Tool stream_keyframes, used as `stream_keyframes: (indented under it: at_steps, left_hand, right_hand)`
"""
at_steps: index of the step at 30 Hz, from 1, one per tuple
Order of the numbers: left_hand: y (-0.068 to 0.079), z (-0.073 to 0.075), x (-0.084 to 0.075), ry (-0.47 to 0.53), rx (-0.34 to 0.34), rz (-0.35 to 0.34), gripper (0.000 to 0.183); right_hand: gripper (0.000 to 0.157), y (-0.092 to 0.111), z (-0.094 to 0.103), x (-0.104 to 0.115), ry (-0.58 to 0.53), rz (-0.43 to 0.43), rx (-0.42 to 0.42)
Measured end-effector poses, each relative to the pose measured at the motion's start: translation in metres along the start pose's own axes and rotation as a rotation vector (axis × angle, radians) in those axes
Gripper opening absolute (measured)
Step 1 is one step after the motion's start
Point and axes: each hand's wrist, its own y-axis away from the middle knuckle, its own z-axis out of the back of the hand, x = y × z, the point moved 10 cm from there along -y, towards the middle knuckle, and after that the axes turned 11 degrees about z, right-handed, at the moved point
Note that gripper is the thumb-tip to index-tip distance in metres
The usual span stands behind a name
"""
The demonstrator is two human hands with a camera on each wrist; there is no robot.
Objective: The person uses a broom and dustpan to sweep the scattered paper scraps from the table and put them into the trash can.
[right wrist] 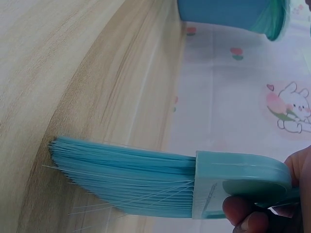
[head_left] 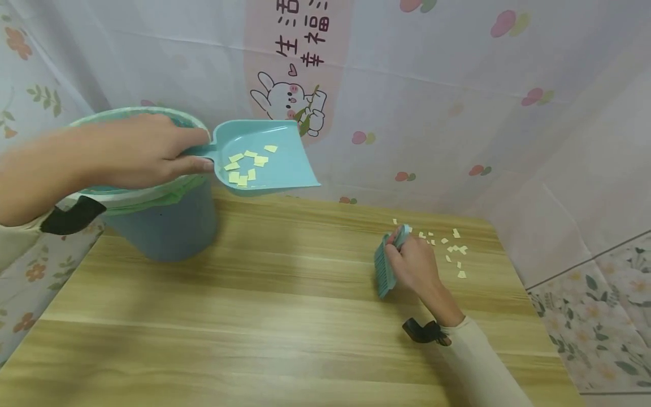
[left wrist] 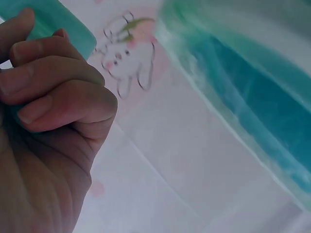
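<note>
My left hand (head_left: 147, 150) grips the handle of a light blue dustpan (head_left: 285, 161) and holds it in the air at the bin's right side. Several pale yellow paper scraps (head_left: 243, 180) lie in the pan, mostly near its handle end. In the left wrist view, curled fingers (left wrist: 73, 92) wrap the handle. My right hand (head_left: 414, 263) holds a small teal hand brush (head_left: 383, 268) over the table's right part. Its bristles (right wrist: 126, 177) reach the wood in the right wrist view. More paper scraps (head_left: 452, 249) are scattered on the table just right of that hand.
A blue bin (head_left: 173, 226) lined with a pale green bag (head_left: 178, 192) stands at the table's back left, partly behind my left arm. The wood-grain table (head_left: 244, 328) meets a printed white curtain (head_left: 437, 113) along its back. Floral cloth hangs at both sides.
</note>
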Motion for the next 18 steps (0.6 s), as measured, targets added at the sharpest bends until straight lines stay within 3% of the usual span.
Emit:
stream_keyframes:
  at_steps: [7,18]
  left_hand:
    - [0.027,-0.003,0.051,-0.013,-0.015,0.114,0.025]
    - [0.071,-0.010,0.121,0.012,-0.150,0.273,0.032]
  right_hand:
    - [0.030,-0.001,-0.002,0.000,0.002,-0.011,0.017]
    - [0.024,0.000,-0.001,-0.002,-0.004,0.000,0.006]
